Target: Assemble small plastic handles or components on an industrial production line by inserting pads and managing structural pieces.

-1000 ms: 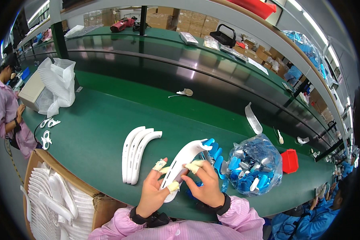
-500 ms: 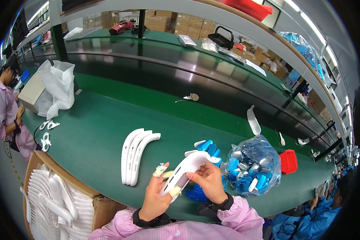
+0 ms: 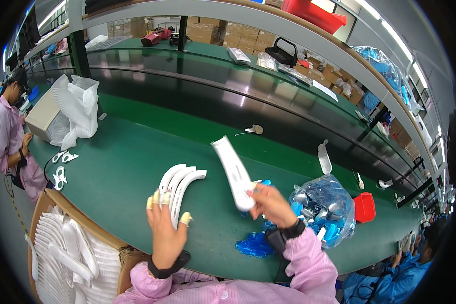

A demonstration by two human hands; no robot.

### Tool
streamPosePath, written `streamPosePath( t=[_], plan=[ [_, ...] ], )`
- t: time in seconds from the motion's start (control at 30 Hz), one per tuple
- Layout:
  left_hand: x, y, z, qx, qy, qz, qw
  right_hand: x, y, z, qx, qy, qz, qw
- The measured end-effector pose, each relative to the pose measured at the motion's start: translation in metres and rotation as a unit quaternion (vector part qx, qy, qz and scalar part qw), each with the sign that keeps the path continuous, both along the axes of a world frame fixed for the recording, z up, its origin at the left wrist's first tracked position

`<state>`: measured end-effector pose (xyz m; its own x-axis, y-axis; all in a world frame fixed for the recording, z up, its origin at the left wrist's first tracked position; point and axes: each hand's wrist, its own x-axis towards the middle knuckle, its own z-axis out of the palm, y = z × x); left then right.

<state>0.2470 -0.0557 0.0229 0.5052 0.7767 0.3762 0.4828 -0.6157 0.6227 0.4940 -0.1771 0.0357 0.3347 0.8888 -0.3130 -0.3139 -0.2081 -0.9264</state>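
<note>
In my right hand I hold a long white plastic shell by its rounded lower end, its other end tilted up and away to the left. My left hand, with pale covers on its fingertips, is spread open at the near end of several curved white plastic shells lying side by side on the green table. Its fingers reach over their left edge; whether they touch is hard to tell. Blue-covered pieces lie partly hidden behind my right hand. A crumpled blue film rests below it.
A clear bag of blue and silver pieces stands right, beside a red tray. A cardboard box of white shells sits at lower left. White clip-like parts lie farther left. Beyond runs a dark conveyor. A co-worker stands at far left.
My left hand has let go of the white shell and moved left to the row of shells. My right hand now holds that shell alone, turned with its far end upward.
</note>
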Motion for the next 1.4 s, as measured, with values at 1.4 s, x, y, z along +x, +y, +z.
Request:
streamPosePath(
  t=[1.4],
  plan=[
    [0.033, -0.054, -0.015, -0.452, -0.247, -0.357, 0.779, -0.084, -0.036, 0.021, 0.167, -0.579, -0.113, 0.79]
  ],
)
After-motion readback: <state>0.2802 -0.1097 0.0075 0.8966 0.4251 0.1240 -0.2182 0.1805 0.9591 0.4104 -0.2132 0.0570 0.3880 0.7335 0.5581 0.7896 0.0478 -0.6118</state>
